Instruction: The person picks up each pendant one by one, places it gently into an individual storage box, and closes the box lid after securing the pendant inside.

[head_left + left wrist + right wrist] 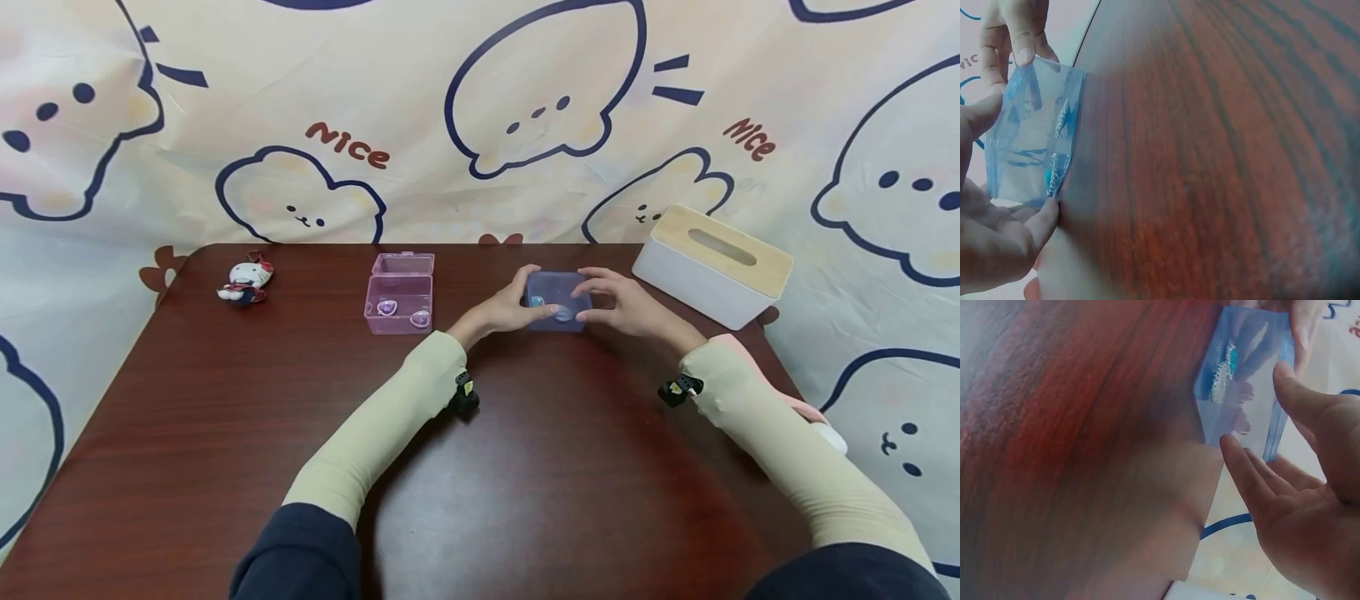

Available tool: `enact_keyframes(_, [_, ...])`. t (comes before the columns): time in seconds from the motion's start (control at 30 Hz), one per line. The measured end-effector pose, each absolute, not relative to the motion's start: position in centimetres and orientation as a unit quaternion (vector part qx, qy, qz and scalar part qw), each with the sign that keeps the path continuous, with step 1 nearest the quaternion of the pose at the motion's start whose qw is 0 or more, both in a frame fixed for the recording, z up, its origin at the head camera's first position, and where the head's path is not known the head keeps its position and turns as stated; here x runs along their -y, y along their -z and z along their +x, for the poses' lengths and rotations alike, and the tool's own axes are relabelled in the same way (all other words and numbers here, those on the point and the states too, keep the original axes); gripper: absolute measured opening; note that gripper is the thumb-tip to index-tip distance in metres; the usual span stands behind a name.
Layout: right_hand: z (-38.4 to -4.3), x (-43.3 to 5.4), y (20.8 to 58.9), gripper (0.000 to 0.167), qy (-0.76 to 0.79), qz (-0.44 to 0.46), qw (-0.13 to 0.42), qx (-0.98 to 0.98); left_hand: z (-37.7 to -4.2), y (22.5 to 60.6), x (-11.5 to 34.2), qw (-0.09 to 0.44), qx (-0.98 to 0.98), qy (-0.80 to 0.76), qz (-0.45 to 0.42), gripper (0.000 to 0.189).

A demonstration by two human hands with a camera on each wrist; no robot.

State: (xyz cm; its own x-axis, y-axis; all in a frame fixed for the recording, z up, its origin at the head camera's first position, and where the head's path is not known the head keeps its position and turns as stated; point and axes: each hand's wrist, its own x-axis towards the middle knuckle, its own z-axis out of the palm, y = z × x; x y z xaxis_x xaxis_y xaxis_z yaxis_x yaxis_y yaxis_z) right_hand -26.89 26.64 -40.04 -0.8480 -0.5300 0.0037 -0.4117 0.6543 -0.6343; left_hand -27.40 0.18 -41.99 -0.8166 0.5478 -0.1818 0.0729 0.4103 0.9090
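A small clear blue plastic box (557, 287) stands on the table between both hands, its lid down. Inside it are two jewelled pieces with beaded silver edges, one with a teal stone (1233, 360). My left hand (513, 308) grips the box's left side, thumb at the lid and a fingertip low on the wall in the left wrist view. On the opposite side my right hand (626, 304) holds the box between thumb and fingers. To the left, a clear pink box (400, 292) stands with its lid raised, two purple jewelled pieces (420, 318) lying in it.
A white tissue box (697, 271) with a wooden top stands at the back right. A small cat-like figure (247, 282) lies at the back left. Beneath the right forearm, a pink and white object (806, 408) partly shows. A patterned cloth (420, 100) hangs behind the table (525, 483).
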Motion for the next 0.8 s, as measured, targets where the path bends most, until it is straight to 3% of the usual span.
enact_keyframes(0.33, [-27.0,-26.2,39.0,0.035,0.281,-0.254,0.098,-0.920,-27.3,41.3,0.2,0.237,-0.813,-0.492,0.203,0.102])
enact_keyframes(0.47, [-26.9,-25.2,37.9,0.035,0.248,-0.276,0.070,-0.926,-26.5,39.4,1.3,0.192,-0.831,-0.471,0.227,0.102])
enact_keyframes(0.63, [-26.7,-22.0,36.2,0.035,0.265,-0.311,0.043,-0.912,-24.5,35.8,5.0,0.124,-0.859,-0.427,0.254,0.086])
enact_keyframes(0.8, [-26.8,-17.5,34.5,0.031,0.288,-0.348,0.045,-0.891,-22.9,34.0,10.1,0.110,-0.864,-0.423,0.249,0.077])
